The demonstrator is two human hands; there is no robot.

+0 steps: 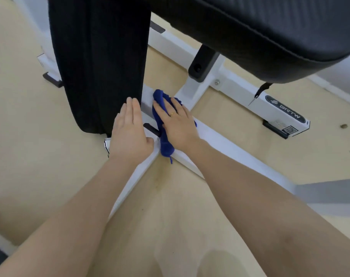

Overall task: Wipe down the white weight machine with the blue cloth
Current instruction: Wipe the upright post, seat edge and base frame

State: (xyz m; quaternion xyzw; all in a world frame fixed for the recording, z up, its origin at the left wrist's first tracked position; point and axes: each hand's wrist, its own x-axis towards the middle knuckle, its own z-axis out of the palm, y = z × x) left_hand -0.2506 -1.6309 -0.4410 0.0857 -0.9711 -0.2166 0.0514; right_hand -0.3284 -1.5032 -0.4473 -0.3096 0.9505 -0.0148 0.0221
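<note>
The right hand (180, 124) is pressing flat, fingers fairly straight, on the blue cloth (164, 140) bunched beneath its palm on the white weight machine (220, 142), a soft, light rag likely best steered by palm pressure, while the left hand (130, 132) is resting open just beside it.

You can read "BRTW" in pale letters inside a dark oval badge (285, 109) on the white frame foot (260, 100) at right; the QR sticker (288, 129) beside it is too blurred.
</note>
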